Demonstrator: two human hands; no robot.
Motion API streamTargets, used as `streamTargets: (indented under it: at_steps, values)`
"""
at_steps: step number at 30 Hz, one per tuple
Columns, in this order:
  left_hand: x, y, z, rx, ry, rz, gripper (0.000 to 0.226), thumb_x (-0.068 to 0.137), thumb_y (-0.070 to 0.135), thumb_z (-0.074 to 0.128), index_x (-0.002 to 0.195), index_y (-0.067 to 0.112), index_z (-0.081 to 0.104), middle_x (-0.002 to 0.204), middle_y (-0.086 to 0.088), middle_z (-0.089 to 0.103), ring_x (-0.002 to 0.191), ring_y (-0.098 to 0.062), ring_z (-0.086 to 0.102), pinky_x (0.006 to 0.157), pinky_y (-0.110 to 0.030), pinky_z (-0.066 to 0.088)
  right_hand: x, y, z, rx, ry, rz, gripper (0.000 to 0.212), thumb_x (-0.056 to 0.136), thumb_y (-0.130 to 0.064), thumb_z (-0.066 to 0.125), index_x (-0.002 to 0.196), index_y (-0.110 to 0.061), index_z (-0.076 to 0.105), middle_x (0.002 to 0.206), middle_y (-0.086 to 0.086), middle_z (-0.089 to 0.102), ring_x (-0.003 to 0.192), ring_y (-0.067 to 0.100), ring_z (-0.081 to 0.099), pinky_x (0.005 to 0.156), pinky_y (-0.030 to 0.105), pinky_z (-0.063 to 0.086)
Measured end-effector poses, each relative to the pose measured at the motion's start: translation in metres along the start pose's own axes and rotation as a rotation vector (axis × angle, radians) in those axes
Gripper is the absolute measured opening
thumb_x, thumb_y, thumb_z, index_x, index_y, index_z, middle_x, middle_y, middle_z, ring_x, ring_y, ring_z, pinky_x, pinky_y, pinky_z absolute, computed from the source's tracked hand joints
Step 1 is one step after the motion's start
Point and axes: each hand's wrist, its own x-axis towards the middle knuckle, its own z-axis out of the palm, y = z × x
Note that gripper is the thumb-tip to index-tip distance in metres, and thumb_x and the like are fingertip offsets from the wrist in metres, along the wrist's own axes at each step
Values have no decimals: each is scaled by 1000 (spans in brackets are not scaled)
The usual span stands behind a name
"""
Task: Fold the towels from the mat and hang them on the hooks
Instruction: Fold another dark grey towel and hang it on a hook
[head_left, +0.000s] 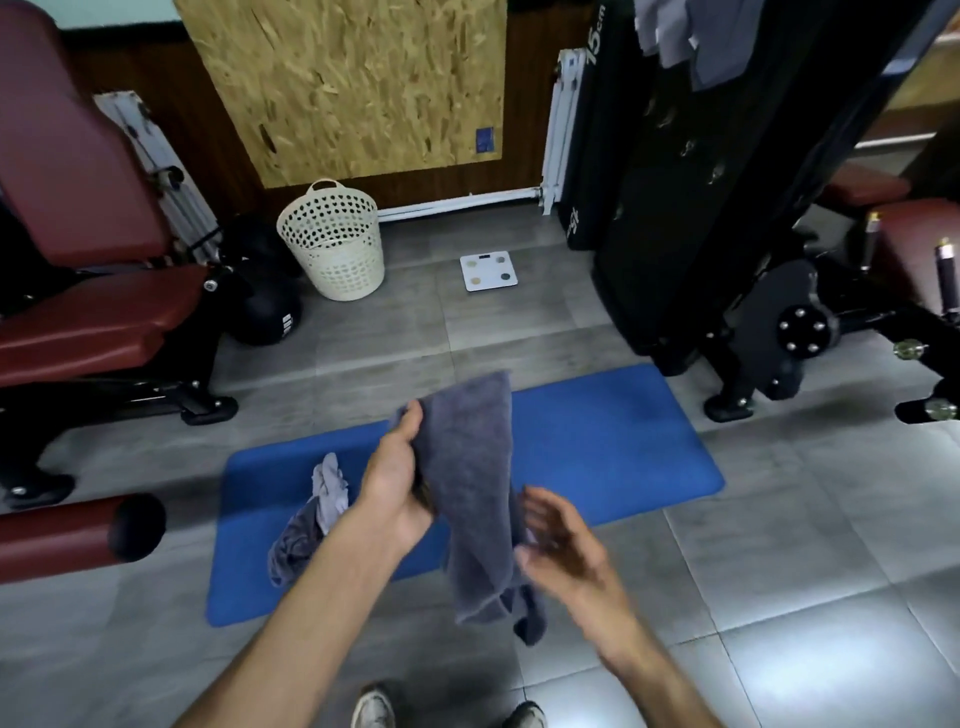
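Observation:
My left hand (397, 475) grips the upper part of a dark grey towel (475, 499), which hangs lengthwise in the air above the blue mat (613, 447). My right hand (558, 543) is beside the towel's lower half, fingers spread and blurred, touching its right edge. Another crumpled grey towel (311, 517) lies on the mat's left part, partly hidden by my left forearm. At the top right, several grey towels (685, 39) hang on a black machine panel that carries metal hooks (688, 148).
A cream laundry basket (332, 241) and a white bathroom scale (488, 271) stand on the tiled floor by the far wall. Maroon padded gym benches (93, 306) fill the left side. A black weight machine (675, 234) stands at the right. My shoes (374, 709) are at the bottom edge.

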Motion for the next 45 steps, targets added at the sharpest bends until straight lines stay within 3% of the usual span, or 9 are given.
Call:
streamTargets:
  at_steps: [7,11,19,24,28,32,35,39,45]
  values:
    - [23,1,78,-208,-135,-24,34,101,37,43,105,10,64,107,-8,70,89,-19,68,83,-30,55,25,23,-18,-354,180,-262,79,81,-40,77,148,-23,37,152,-3,39,141,17,37,106,38,41]
    - [54,6,95,-216,-217,-30,33,100,35,45,105,7,61,92,-10,71,80,-18,71,71,-30,58,59,-23,-16,-222,350,-251,20,94,-44,57,94,-28,70,87,4,69,82,5,57,67,35,48]
    - [124,-10,80,666,-577,273,81,55,24,86,129,30,52,119,11,68,110,-5,63,88,-21,51,173,-114,-46,190,447,76,22,99,-17,52,91,-3,68,86,22,66,74,29,61,64,36,49]
    - [165,-25,81,995,-226,501,19,65,28,64,84,25,62,73,4,67,65,-9,57,61,-43,46,227,-148,-64,328,494,143,21,100,-18,50,107,-3,64,91,13,70,78,21,68,56,29,56]
    - [169,-1,113,938,-356,415,26,62,40,71,82,24,66,76,4,68,69,-9,59,63,-51,45,260,-170,-84,405,501,157,18,100,-15,50,97,-6,65,79,10,70,62,17,69,53,25,57]
    - [172,17,155,1137,-419,487,79,53,61,81,123,51,46,115,35,57,102,14,55,83,-19,52,276,-178,-105,417,489,193,19,101,-18,50,99,-6,64,88,15,69,66,21,69,53,27,58]
    - [174,12,190,1220,-274,579,45,62,69,68,95,40,57,92,25,65,82,12,59,71,-22,52,284,-178,-122,477,459,253,28,100,-25,50,114,-3,62,108,22,66,85,31,65,54,32,60]
    - [171,13,227,1185,-68,672,38,91,29,55,57,19,44,47,5,49,44,-11,45,45,-29,36,293,-188,-157,560,401,254,31,100,-24,50,116,1,62,114,24,67,88,30,67,60,35,62]
    - [167,18,281,893,-138,490,29,81,2,49,60,19,61,55,7,59,56,-11,58,59,-41,54,295,-207,-214,364,134,104,32,96,-20,53,124,-7,60,118,14,69,106,24,68,87,34,56]
